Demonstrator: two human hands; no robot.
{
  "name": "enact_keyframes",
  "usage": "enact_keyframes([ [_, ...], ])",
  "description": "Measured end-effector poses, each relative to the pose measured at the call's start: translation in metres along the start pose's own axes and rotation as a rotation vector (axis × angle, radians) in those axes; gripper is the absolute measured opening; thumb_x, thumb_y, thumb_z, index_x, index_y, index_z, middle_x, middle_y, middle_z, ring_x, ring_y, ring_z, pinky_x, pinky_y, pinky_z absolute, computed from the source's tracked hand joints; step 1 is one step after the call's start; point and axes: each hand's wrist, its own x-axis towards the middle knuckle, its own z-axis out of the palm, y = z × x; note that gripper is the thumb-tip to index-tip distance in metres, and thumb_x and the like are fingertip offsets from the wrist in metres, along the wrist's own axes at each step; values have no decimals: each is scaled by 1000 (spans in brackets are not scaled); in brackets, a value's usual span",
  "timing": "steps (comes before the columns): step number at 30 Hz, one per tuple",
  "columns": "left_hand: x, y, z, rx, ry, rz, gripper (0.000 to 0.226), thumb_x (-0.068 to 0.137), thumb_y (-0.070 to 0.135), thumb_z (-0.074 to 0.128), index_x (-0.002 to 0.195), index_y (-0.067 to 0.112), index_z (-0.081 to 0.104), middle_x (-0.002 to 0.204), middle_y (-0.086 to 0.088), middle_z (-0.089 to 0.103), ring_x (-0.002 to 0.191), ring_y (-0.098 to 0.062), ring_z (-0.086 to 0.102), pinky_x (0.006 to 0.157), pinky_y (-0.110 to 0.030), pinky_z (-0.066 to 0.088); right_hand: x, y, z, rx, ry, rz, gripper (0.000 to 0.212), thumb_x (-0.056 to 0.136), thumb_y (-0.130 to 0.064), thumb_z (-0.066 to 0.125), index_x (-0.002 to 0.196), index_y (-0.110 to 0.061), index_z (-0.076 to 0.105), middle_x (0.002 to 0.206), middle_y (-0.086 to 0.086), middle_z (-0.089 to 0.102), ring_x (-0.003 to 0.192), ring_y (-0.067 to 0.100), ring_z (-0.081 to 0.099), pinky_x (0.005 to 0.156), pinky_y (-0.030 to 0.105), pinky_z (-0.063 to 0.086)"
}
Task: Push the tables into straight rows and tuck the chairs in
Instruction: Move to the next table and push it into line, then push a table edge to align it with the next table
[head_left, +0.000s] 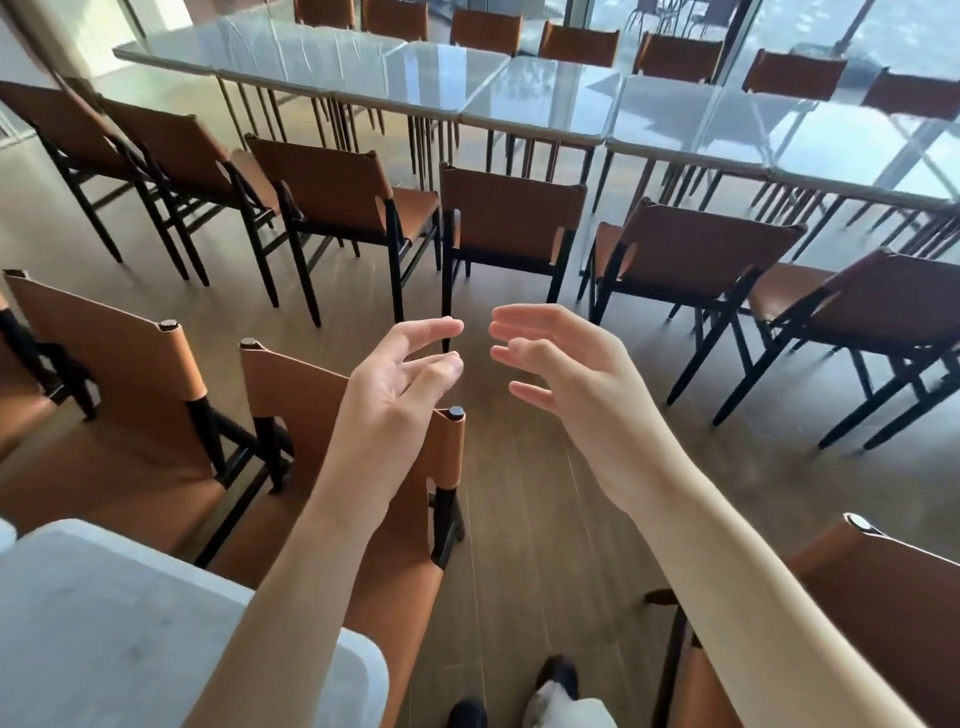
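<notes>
Nearest, a white worktop (130, 623) sits at lower left with a tan leather chair (311, 410) just beside it. Above the wooden floor (519, 493), the left hand (400, 379) and right hand (566, 374) hang spread, fingers relaxed, holding nothing. Beyond, a row of chairs (511, 218) stands pulled back from the long glossy tables (519, 88).

bright daylight from far glass wall (857, 31) | glare washes the glossy tabletops (545, 93) | wide-angle bending at edges | soft blur at right edge
</notes>
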Motion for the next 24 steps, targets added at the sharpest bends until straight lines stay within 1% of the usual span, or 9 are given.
enact_keyframes([
  [5,29,3,21,4,-14,9,35,88,41,57,121,41,66,118,27,68,121,-1,63,112,-44,46,28,5,-23,27,11,-10,27,101,-20,56,123,-31,67,119,-18,69,113,-1,63,95,29,56],
  [10,59,7,48,23,0,17,34,88,41,57,120,41,67,116,27,69,121,-2,62,113,-45,44,58,12,-51,30,-5,-20,28,100,-19,56,124,-29,67,121,-16,69,115,2,63,97,31,55],
  [13,77,9,69,41,27,19,34,88,43,57,121,42,66,115,23,70,121,-2,62,113,-44,46,81,12,-71,29,-26,-31,28,101,-19,55,125,-28,67,122,-15,69,115,3,63,97,32,55],
  [15,90,13,86,56,31,19,34,87,45,56,120,42,65,118,27,67,121,-1,62,112,-43,47,96,12,-88,30,-26,-45,28,101,-19,56,126,-28,67,122,-15,69,115,3,63,97,32,56],
  [17,106,19,106,60,21,20,34,87,45,56,120,41,64,115,32,67,121,0,61,113,-43,46,111,12,-109,44,-18,-73,28,101,-18,56,125,-27,67,120,-16,69,114,2,64,95,32,57],
  [20,130,28,137,76,3,30,32,87,47,55,117,44,62,110,45,61,119,7,59,114,-43,45,134,12,-141,69,1,-106,28,100,-17,56,124,-27,68,119,-16,69,114,2,64,96,33,57],
  [22,147,34,159,83,8,43,30,87,48,55,116,46,62,110,47,60,119,8,59,114,-44,45,150,12,-164,71,6,-118,28,100,-18,57,123,-28,68,119,-17,69,114,2,64,96,33,56],
  [24,164,40,181,75,14,60,29,88,46,56,116,46,62,112,44,62,118,6,60,114,-44,45,167,14,-187,58,18,-123,28,99,-19,59,122,-31,69,117,-21,69,112,0,64,95,32,57],
])
